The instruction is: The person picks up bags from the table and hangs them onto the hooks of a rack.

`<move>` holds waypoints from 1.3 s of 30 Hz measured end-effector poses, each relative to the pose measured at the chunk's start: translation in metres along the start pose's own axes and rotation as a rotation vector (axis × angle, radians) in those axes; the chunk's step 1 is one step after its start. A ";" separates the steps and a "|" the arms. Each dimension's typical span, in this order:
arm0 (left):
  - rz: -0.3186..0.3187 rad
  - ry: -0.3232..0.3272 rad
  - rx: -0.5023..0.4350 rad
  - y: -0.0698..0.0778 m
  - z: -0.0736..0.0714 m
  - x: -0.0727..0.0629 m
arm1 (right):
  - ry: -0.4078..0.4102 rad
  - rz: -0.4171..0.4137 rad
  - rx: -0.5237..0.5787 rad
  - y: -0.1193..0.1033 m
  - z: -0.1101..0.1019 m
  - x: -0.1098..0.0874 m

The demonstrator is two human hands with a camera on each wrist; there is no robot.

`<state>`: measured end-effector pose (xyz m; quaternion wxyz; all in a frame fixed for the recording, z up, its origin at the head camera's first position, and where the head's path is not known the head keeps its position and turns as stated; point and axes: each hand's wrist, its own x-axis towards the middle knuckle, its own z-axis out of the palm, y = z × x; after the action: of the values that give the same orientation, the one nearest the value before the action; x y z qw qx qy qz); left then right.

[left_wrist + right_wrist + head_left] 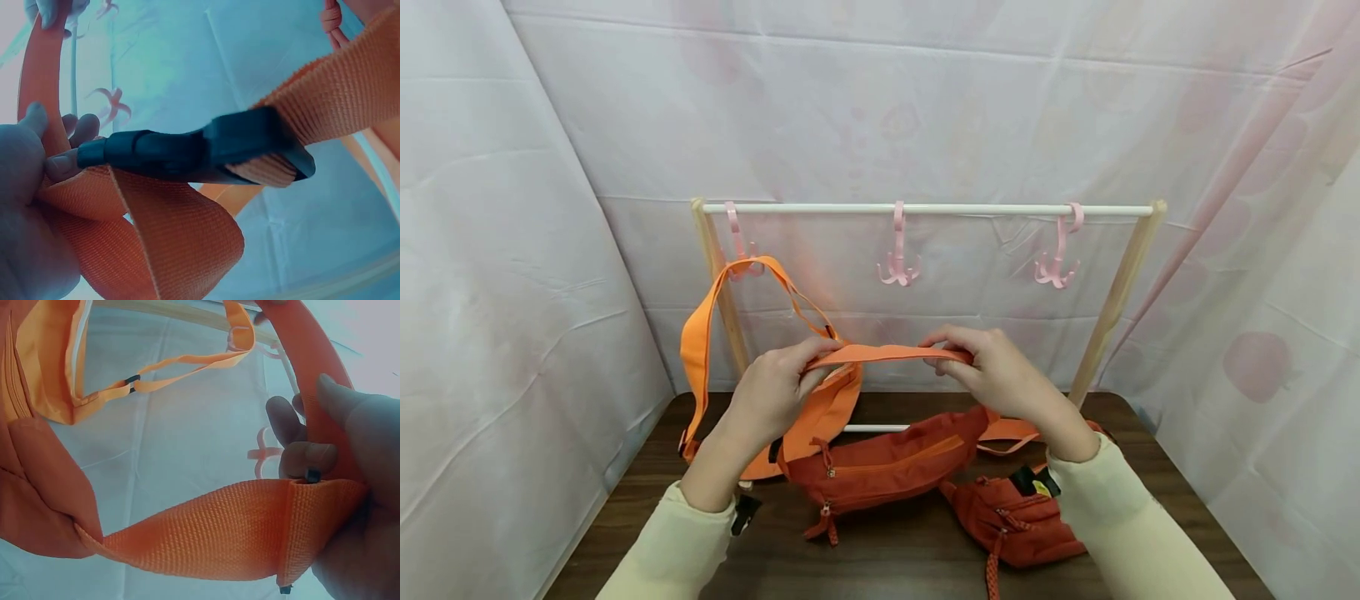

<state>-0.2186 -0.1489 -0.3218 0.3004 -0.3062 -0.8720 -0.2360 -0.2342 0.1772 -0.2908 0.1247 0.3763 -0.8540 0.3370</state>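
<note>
Orange strap (887, 353) of red bag (887, 468) pulled between left hand (772, 383) and right hand (1000, 371); fingers and thumb of each pinch it. Bag below strap, over middle of tabletop (850, 575). Second red bag (1037, 525) near tabletop's right edge. Orange bag (827, 408) toward back left corner, its loop on left hook (733, 218). Rail (985, 210) above back edge.

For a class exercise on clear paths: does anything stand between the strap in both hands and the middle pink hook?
Nothing visible does: in the head view, only the backdrop shows between the strap, held by the left hand and right hand, and the middle pink hook. A brighter orange strap loop stands left of that path.
</note>
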 end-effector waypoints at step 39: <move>-0.046 0.140 0.111 -0.003 -0.006 0.073 | 0.353 -0.089 -0.204 0.002 -0.018 0.041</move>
<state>-0.2643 -0.1255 -0.2696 0.3715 -0.2520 -0.8674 -0.2147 -0.2645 0.1671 -0.2587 0.3246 0.3343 -0.8312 0.3034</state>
